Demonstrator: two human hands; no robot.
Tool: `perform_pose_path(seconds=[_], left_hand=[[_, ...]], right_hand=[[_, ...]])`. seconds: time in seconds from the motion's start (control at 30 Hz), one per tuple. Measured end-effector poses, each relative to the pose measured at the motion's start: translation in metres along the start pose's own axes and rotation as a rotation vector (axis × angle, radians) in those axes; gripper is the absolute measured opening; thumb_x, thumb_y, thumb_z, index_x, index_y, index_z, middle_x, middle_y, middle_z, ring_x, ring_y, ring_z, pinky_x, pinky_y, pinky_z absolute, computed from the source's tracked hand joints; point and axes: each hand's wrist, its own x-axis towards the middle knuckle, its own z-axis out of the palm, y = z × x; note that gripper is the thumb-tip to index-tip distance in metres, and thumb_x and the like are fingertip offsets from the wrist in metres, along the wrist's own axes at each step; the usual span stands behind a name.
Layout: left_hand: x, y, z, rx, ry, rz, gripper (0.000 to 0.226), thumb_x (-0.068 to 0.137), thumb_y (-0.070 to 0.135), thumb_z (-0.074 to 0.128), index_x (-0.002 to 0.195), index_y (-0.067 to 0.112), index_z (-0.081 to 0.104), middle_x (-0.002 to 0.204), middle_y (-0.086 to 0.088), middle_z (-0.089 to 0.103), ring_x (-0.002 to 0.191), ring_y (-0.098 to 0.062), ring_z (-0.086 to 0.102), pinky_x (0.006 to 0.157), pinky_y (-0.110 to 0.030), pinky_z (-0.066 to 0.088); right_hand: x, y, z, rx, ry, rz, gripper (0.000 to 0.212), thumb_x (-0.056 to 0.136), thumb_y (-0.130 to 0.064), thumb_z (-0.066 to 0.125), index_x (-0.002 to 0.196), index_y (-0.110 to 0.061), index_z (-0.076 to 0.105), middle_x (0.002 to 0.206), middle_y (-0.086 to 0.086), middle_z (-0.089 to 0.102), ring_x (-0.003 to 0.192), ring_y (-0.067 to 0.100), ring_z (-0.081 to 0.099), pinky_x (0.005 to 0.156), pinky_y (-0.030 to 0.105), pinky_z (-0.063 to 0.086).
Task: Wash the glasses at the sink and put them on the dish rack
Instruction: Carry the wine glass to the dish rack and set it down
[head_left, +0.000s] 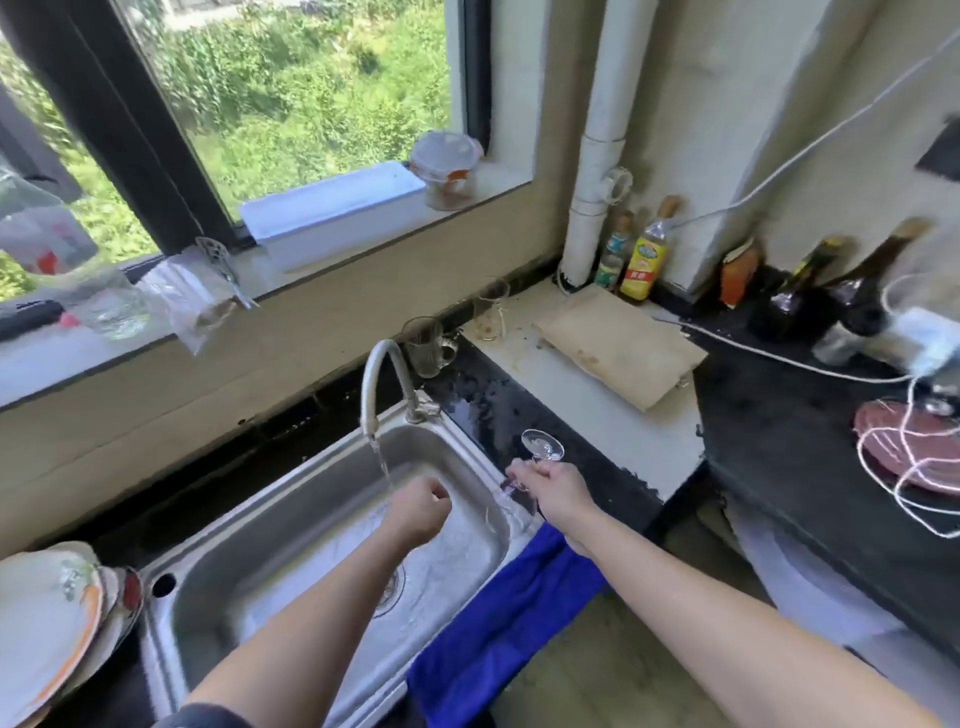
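My right hand (553, 483) grips the stem of a clear stemmed glass (543, 446) held upside down, its round foot up, its bowl tilted down over the right rim of the steel sink (291, 525). My left hand (421, 506) is a closed fist over the basin with nothing in it, just right of the thin stream running from the tap (387, 384). A glass mug (428, 345) stands behind the tap on the wet black counter. Another clear glass (491, 309) stands further back on the white slab. No dish rack is visible.
A blue cloth (498, 623) hangs over the sink's front right edge. Stacked plates (52, 623) sit at the left. A worn board (621, 345), bottles (644, 257) and white cables (914, 467) crowd the right counter. A white box (332, 213) and jars line the windowsill.
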Motion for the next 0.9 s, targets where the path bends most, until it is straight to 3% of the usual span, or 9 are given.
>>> perform_pose_path(seconds=[0.03,0.13,0.23,0.37,0.5,0.57,0.67,0.77,0.9], left_hand=[[-0.004,0.014,0.009,0.015,-0.02,0.029,0.014,0.081,0.01,0.046,0.073,0.016,0.056,0.071,-0.006,0.058,0.066,-0.023,0.056,0.064,-0.029,0.045],[-0.018,0.056,0.047,0.082,-0.067,0.113,0.016,0.083,0.01,0.047,0.08,0.013,0.062,0.076,-0.01,0.062,0.072,-0.026,0.06,0.065,-0.028,0.045],[-0.044,0.104,0.101,0.175,-0.092,0.216,0.017,0.086,0.014,0.05,0.081,0.01,0.066,0.082,-0.014,0.068,0.089,-0.029,0.067,0.072,-0.03,0.048],[-0.094,0.169,0.193,0.213,-0.186,0.356,0.025,0.085,0.012,0.05,0.061,0.012,0.055,0.06,-0.011,0.06,0.077,-0.033,0.069,0.06,-0.031,0.048],[-0.144,0.232,0.277,0.296,-0.336,0.527,0.02,0.089,0.018,0.05,0.085,0.013,0.069,0.085,-0.011,0.072,0.083,-0.029,0.069,0.073,-0.03,0.055],[-0.17,0.262,0.315,0.327,-0.391,0.59,0.022,0.091,0.018,0.048,0.092,0.01,0.069,0.088,-0.01,0.071,0.081,-0.027,0.067,0.074,-0.029,0.054],[-0.203,0.304,0.369,0.36,-0.466,0.662,0.021,0.091,0.017,0.046,0.092,0.011,0.067,0.081,-0.005,0.064,0.076,-0.024,0.059,0.074,-0.029,0.051],[-0.228,0.346,0.414,0.413,-0.556,0.741,0.02,0.088,0.02,0.045,0.082,0.015,0.063,0.077,-0.007,0.066,0.072,-0.026,0.062,0.064,-0.032,0.055],[-0.255,0.411,0.474,0.425,-0.655,0.842,0.019,0.089,0.022,0.049,0.087,0.015,0.067,0.088,-0.01,0.07,0.082,-0.03,0.066,0.071,-0.033,0.052]], right_hand=[[-0.012,0.003,-0.014,0.051,0.018,0.005,0.022,0.094,-0.027,0.062,0.089,-0.007,0.071,0.095,0.006,0.072,0.085,0.011,0.066,0.066,0.009,0.047],[-0.053,0.02,-0.065,0.17,0.079,0.02,0.02,0.098,-0.02,0.055,0.085,-0.008,0.064,0.081,0.01,0.064,0.05,0.0,0.059,0.046,0.007,0.042],[-0.099,0.05,-0.126,0.29,0.164,0.053,0.02,0.1,-0.02,0.051,0.088,-0.007,0.06,0.074,0.008,0.059,0.039,-0.001,0.05,0.04,0.009,0.035],[-0.173,0.102,-0.213,0.362,0.352,0.059,0.023,0.099,-0.028,0.054,0.086,-0.013,0.065,0.072,0.0,0.066,0.052,0.004,0.053,0.047,0.016,0.034],[-0.239,0.147,-0.299,0.413,0.555,0.029,0.024,0.097,-0.023,0.056,0.079,-0.01,0.065,0.074,0.005,0.064,0.054,0.007,0.057,0.057,0.019,0.047],[-0.268,0.166,-0.339,0.418,0.659,0.008,0.026,0.097,-0.02,0.057,0.075,-0.009,0.065,0.073,0.008,0.063,0.058,0.012,0.057,0.059,0.022,0.048],[-0.311,0.191,-0.395,0.38,0.861,0.001,0.027,0.097,-0.013,0.057,0.073,-0.004,0.065,0.067,0.007,0.064,0.058,0.013,0.058,0.05,0.013,0.045],[-0.344,0.211,-0.447,0.334,0.987,0.032,0.022,0.097,-0.012,0.055,0.086,0.007,0.061,0.072,0.011,0.061,0.057,0.013,0.062,0.047,0.011,0.045],[-0.369,0.237,-0.52,0.352,1.151,0.053,0.024,0.097,-0.019,0.056,0.083,0.001,0.057,0.078,0.015,0.066,0.068,0.012,0.067,0.06,0.018,0.054]])
